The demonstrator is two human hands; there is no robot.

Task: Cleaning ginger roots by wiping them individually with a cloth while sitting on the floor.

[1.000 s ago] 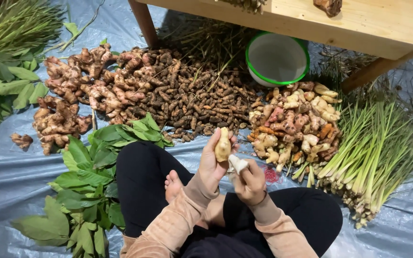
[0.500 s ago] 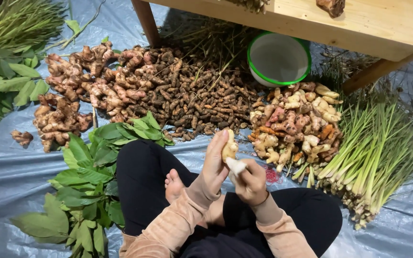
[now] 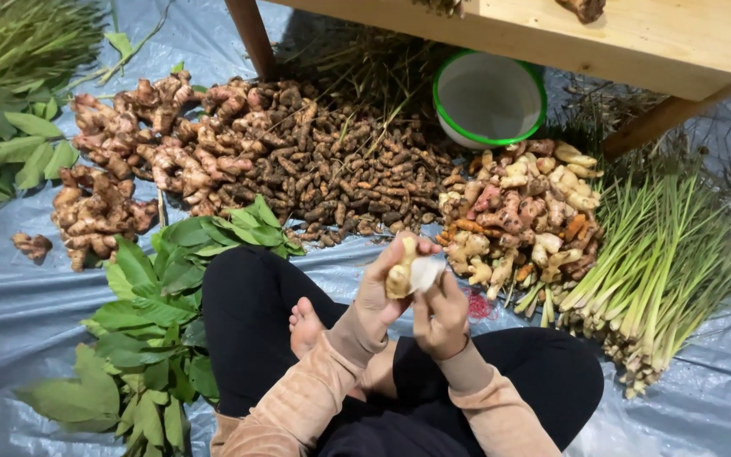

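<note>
**Ginger root in both my hands, over my lap**

The ginger root (image 3: 399, 272) sits in my left hand (image 3: 380, 292), fingers closed round its lower half, its long axis running nearly upright with the knobby tip pointing away from me. My right hand (image 3: 440, 315) is pressed in just beside it, closed on a small pale blade or scraper (image 3: 425, 272) whose flat lies against the root's right side; I cannot tell exactly what tool it is. The two hands touch, held together above my crossed legs, with my bare foot (image 3: 305, 326) just to the left of them.

I sit on a grey-blue plastic sheet (image 3: 10, 313) spread over the floor. Green leaves (image 3: 154, 330) lie by my left knee. Beyond my hands is a heap of pale and pinkish roots (image 3: 522, 211), with lemongrass stalks (image 3: 662, 262) to the right of it. Farther out, a wide pile of small dark rhizomes (image 3: 340, 169) joins larger tan ginger pieces (image 3: 129, 161). At the far edge a white bowl with a green rim (image 3: 488, 97) stands under a wooden table (image 3: 636, 34).
</note>
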